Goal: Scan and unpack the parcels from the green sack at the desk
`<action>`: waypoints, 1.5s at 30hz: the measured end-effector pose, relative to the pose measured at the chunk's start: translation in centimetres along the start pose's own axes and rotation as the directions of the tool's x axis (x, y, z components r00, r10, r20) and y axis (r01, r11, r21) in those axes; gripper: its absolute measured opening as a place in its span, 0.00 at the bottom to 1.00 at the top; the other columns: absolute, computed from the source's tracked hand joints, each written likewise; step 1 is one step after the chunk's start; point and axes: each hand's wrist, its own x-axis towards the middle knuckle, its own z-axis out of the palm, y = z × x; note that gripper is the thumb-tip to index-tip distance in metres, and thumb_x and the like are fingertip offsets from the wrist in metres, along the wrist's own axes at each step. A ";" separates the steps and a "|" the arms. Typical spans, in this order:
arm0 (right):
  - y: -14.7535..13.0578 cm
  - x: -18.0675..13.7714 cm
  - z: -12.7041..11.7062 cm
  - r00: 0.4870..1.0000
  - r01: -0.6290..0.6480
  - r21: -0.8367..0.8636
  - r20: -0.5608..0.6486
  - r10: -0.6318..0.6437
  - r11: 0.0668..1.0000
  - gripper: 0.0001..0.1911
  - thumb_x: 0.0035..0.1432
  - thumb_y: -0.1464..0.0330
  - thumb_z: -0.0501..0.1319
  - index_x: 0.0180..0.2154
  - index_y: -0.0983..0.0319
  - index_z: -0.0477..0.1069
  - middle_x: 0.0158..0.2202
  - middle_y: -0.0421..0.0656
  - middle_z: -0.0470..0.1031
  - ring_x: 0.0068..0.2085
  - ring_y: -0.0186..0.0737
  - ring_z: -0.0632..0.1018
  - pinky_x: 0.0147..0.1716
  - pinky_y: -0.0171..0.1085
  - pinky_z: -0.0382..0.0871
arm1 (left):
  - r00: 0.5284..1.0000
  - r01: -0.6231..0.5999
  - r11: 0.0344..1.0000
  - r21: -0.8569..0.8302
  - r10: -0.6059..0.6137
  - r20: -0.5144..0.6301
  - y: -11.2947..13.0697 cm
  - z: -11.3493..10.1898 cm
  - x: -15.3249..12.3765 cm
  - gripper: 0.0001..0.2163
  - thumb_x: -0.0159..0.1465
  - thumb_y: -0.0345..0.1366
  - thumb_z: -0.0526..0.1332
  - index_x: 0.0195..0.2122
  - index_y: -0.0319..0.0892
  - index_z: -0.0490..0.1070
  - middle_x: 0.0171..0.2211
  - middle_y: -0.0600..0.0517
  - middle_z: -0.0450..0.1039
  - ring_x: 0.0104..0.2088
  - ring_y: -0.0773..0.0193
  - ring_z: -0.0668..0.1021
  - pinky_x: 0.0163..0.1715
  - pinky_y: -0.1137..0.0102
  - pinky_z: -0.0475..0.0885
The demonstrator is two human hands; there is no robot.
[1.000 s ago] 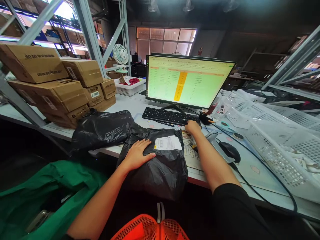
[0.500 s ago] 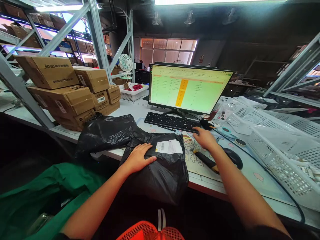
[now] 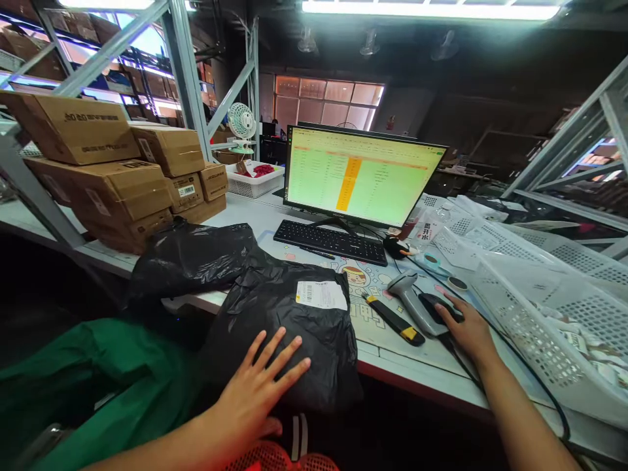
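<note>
My left hand (image 3: 262,383), fingers spread, lies on the near part of a black plastic parcel bag (image 3: 314,343). A white shipping label (image 3: 321,294) is stuck on the bag's top. My right hand (image 3: 468,327) is curled over a black computer mouse (image 3: 440,307). Just left of the mouse lies a grey barcode scanner (image 3: 415,304), and beside that a yellow and black box cutter (image 3: 394,319). A black keyboard (image 3: 331,241) stands below the monitor (image 3: 363,173), whose screen shows a spreadsheet with an orange column.
Another black bag (image 3: 196,258) lies to the left, in front of stacked cardboard boxes (image 3: 103,186). White perforated baskets (image 3: 549,327) line the right side. Tape rolls (image 3: 457,283) and cables lie between. A small fan (image 3: 242,121) and a basket with red items (image 3: 258,183) are behind.
My right hand has moved from the keyboard's right end back to the mouse, uncovering the scanner. My left hand has slid nearer to me on the bag, its fingers now spread.
</note>
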 end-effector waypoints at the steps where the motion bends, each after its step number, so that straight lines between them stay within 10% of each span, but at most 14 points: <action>1: 0.0 0.0 0.1 1.000 -0.002 0.026 -0.004 0.002 1.000 0.33 0.57 0.48 0.58 0.57 0.61 0.75 0.60 0.53 0.76 0.62 0.57 0.75 0.65 0.53 0.66 | 0.999 0.038 0.999 0.032 -0.037 -0.040 -0.3 0.3 -0.2 0.59 0.47 0.36 0.81 0.76 0.62 0.48 0.77 0.47 0.45 0.75 0.33 0.53 0.70 0.32 0.55; 9: 0.7 0.2 0.5 0.997 -0.072 0.076 0.007 0.072 0.994 0.33 0.54 0.50 0.61 0.57 0.59 0.76 0.59 0.51 0.78 0.62 0.58 0.76 0.65 0.54 0.68 | 0.969 0.090 0.993 0.077 -0.069 -0.239 -2.9 -1.3 -0.9 0.55 0.46 0.15 0.57 0.76 0.56 0.51 0.77 0.54 0.47 0.75 0.44 0.56 0.71 0.46 0.63; 32: 2.1 0.7 1.5 0.999 -0.032 -0.020 -0.037 0.031 0.999 0.28 0.55 0.48 0.52 0.47 0.60 0.73 0.52 0.57 0.80 0.53 0.61 0.80 0.56 0.57 0.72 | 0.926 -0.015 0.993 -0.115 -0.030 -0.376 -3.4 -4.5 -0.2 0.41 0.45 0.18 0.51 0.62 0.47 0.73 0.66 0.55 0.71 0.67 0.58 0.72 0.65 0.61 0.74; 37: 0.6 0.4 0.7 0.995 -0.101 -0.032 -0.016 0.100 0.994 0.32 0.55 0.49 0.51 0.51 0.62 0.73 0.54 0.59 0.78 0.56 0.63 0.79 0.59 0.57 0.71 | 0.865 0.054 0.891 -0.450 -0.267 -0.424 -3.9 -8.9 -0.3 0.27 0.52 0.23 0.53 0.50 0.47 0.79 0.48 0.55 0.85 0.48 0.57 0.86 0.49 0.67 0.82; 40: -1.4 0.1 -0.9 0.992 -0.086 -0.061 -0.096 0.080 0.994 0.35 0.58 0.49 0.51 0.56 0.65 0.71 0.58 0.62 0.75 0.59 0.65 0.76 0.62 0.58 0.69 | 0.715 0.170 0.745 -0.646 -0.544 -0.439 -5.4 -13.0 0.4 0.10 0.59 0.34 0.59 0.38 0.44 0.79 0.33 0.53 0.83 0.36 0.54 0.84 0.35 0.68 0.80; 43: -4.7 -0.9 -2.2 0.977 0.095 -0.092 -0.185 -0.111 0.991 0.30 0.63 0.51 0.49 0.57 0.63 0.70 0.59 0.59 0.75 0.62 0.62 0.74 0.64 0.55 0.66 | 0.575 0.143 0.572 -0.808 -0.712 -0.402 -7.8 -15.2 2.2 0.17 0.58 0.49 0.68 0.39 0.41 0.80 0.34 0.49 0.82 0.39 0.49 0.83 0.38 0.65 0.79; 45: -7.5 -1.9 -2.2 0.977 0.184 -0.098 -0.094 -0.193 0.978 0.27 0.65 0.52 0.51 0.55 0.61 0.72 0.55 0.56 0.78 0.58 0.58 0.78 0.62 0.52 0.69 | 0.586 0.107 0.456 -0.883 -0.747 -0.314 -9.5 -15.0 4.0 0.27 0.53 0.56 0.72 0.44 0.39 0.80 0.37 0.47 0.83 0.42 0.48 0.82 0.43 0.61 0.79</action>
